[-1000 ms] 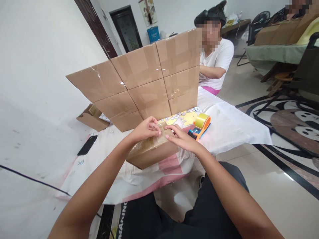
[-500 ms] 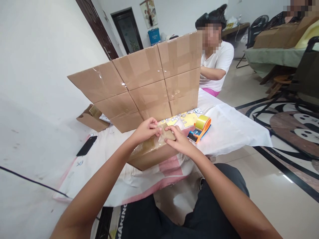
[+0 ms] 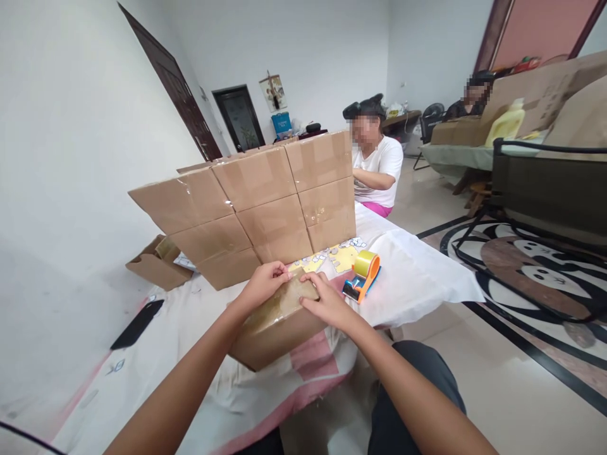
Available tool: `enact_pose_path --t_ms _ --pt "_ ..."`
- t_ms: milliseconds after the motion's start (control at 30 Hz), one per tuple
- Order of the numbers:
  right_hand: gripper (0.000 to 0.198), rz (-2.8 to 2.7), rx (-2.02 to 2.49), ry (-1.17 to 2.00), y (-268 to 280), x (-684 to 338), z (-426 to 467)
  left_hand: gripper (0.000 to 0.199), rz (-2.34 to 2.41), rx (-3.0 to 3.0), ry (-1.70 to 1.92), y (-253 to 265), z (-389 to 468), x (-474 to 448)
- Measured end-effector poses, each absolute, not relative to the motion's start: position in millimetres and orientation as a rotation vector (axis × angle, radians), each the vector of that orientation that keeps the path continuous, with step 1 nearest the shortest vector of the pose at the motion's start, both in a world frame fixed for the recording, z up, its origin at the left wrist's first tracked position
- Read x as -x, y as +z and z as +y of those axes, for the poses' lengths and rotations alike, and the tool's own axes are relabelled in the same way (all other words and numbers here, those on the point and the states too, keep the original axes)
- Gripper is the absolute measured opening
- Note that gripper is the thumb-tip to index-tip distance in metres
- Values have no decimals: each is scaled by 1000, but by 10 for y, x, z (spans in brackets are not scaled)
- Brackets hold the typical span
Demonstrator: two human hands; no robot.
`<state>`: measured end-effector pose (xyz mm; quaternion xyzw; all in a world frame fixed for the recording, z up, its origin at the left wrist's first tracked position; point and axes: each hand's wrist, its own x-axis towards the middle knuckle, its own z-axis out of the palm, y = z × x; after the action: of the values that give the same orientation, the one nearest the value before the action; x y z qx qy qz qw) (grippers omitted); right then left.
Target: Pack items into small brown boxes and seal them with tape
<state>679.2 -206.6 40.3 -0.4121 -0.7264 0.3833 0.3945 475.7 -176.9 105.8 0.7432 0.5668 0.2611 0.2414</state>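
Observation:
A closed cardboard box [image 3: 279, 338] lies at the table's near edge, with shiny packing tape [image 3: 279, 306] along its top. My left hand [image 3: 265, 284] is at the box's far top edge, thumb and fingers pinched together at the tape; the exact bit between them is hard to see. Around the box's right end, my right hand [image 3: 327, 300] grips with thumb and fingers bent over the corner. To the right of that hand, an orange and blue tape dispenser [image 3: 365, 275] with a yellowish roll rests on the cloth.
Stacked taped cardboard boxes [image 3: 272, 224] form a wall behind my hands. A small open carton [image 3: 159, 265] and a black phone [image 3: 137, 325] lie at left by the wall. One person [image 3: 379, 158] sits beyond the stack, another [image 3: 469, 104] farther back. A patterned cloth [image 3: 417, 272] covers the table.
My view has tilted up, so the stack and box appear lower. The loose tape by my left fingers now looks flatter against the box. My right hand keeps its grip at the box's right end.

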Motion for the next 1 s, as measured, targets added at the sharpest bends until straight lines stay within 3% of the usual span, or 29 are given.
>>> enact_pose_path --t_ms 400,600,867,1000 --pt "41 -1863 1046 976 382 -6792 -2034 16 1637 -2156 721 1046 -1720 -4803" --pt "39 -1851 995 978 376 -6798 -2025 49 1630 -2302 493 1072 -1807 -4766" --pt "36 -1859 985 969 356 -6788 -1995 62 1600 -2191 312 1046 -1852 -4748" --pt "36 -1867 1005 981 374 -6794 -2010 82 1580 -2137 283 1094 -1870 -4730"
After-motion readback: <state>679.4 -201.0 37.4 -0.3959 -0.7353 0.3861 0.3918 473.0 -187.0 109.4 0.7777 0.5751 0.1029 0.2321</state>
